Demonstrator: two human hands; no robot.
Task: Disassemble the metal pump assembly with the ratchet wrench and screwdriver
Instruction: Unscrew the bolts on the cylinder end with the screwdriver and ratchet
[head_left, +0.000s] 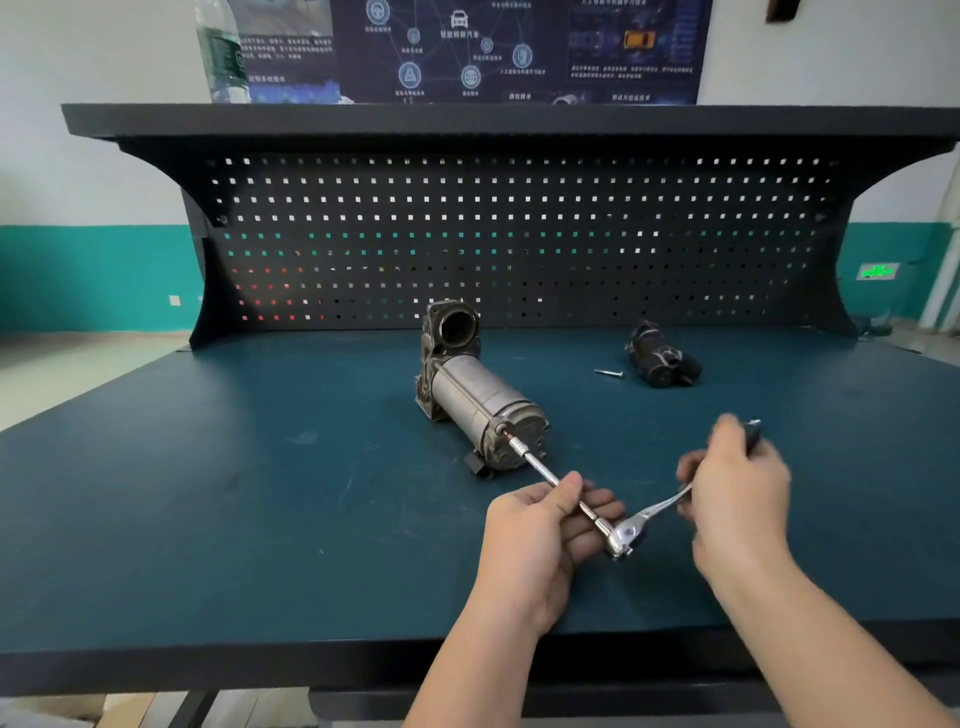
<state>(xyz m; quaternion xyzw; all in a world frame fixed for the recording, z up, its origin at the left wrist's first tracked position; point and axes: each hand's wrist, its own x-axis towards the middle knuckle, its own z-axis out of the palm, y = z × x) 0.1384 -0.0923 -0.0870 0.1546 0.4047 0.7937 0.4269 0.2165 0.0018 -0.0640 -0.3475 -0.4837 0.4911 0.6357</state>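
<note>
right hand (737, 483): motion-blurred, hides ratchet wrench (631, 530) handle | water bottle (221, 52): top cut off

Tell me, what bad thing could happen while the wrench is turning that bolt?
The pump lies loose on the bench, held by neither hand, so it might roll or twist as the right hand swings the ratchet wrench. The long extension, steadied only by the left hand, could slip off the bolt. The loose screw could get knocked away.

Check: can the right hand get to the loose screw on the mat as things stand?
Probably not yet. The path to the loose screw looks open, nothing lying between, but the right hand grips the ratchet wrench handle, whose extension sits on the pump. It must let go first.
</note>
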